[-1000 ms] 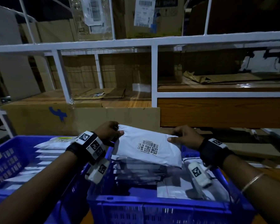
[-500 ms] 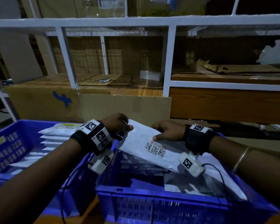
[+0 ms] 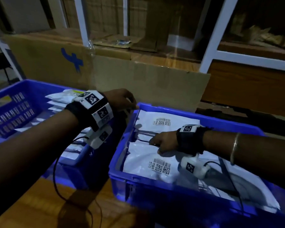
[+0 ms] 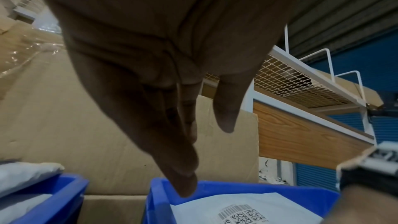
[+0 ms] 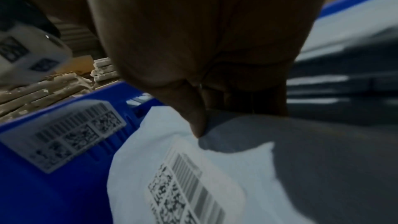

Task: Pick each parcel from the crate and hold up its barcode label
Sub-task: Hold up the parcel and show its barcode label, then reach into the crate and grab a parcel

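Right hand (image 3: pixel 165 141) is gripping a white parcel (image 3: pixel 143 159) inside the blue crate (image 3: pixel 155 182); left hand (image 3: pixel 122 100), fingers (image 4: pixel 183 173) relaxed and holding nothing, is hovering above the crate's far-left corner.

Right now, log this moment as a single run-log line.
left hand: empty, over right crate corner | right hand: gripping near parcel edge in crate | far parcel: flat, barcode up | nothing held up

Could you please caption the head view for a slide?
Right hand grips a white parcel in the blue crate; left hand hovers open.
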A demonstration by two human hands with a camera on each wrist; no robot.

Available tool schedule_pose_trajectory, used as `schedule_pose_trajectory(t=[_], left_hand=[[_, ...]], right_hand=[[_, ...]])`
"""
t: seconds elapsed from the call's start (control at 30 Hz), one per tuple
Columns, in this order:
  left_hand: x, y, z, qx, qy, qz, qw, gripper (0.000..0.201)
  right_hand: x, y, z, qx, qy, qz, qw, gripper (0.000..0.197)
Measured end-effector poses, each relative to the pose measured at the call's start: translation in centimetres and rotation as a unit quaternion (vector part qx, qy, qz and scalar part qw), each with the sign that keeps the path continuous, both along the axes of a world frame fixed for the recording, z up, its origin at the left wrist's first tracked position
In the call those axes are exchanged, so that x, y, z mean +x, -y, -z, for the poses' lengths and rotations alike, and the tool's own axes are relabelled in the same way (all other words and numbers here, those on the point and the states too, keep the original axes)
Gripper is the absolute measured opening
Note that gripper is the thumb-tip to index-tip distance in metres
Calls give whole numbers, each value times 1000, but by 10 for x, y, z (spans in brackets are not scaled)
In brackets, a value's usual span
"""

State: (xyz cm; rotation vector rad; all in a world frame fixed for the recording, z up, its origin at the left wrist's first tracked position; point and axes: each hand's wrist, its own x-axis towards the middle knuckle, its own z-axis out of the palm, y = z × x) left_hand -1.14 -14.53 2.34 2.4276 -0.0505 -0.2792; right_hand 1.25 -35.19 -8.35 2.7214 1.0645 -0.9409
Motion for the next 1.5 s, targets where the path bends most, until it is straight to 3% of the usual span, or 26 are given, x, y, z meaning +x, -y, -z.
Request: schedule_pose_trajectory(t=[0.17, 0.43, 0.6, 0.67, 0.77, 0.8, 0.83, 0.93, 1.13, 1.3, 1.5], left_hand=[[6, -4, 4, -25, -9, 4, 1000, 29], [6, 1, 11, -36, -2, 14, 999, 27], [5, 4, 11, -25, -2, 6, 1000, 27], [3, 7, 10, -31, -8, 4, 999, 29], [0, 8, 10, -19, -13, -2, 1000, 31], [-1, 8, 10, -18, -17, -4, 1000, 31], [-2, 9, 10, -19, -22, -7, 1000, 31], [-5, 10, 8, -15, -27, -13, 999, 33], [-11, 18, 7, -21, -28, -27, 999, 35], [-15, 28, 6, -54, -55, -43, 996, 36], [-21, 44, 1, -50, -69, -48, 995, 35]], right_hand=[[-2, -4, 27, -29, -17, -17, 999, 57], [-4, -11, 54, -45, -51, -64, 996, 48], [-5, -12, 69, 5, -61, -87, 994, 39], [-5, -13, 73, 9, -61, -92, 994, 17], [-7, -15, 78, -1, -68, -99, 993, 26], [-10, -16, 76, 3, -72, -96, 993, 17], [-11, -15, 74, 4, -72, -89, 993, 21], [-5, -4, 64, 12, -76, -63, 995, 48], [3, 26, 50, -78, -70, -103, 989, 40], [-6, 32, 55, -80, -33, -146, 985, 37], [8, 62, 32, -73, -44, -118, 989, 36]])
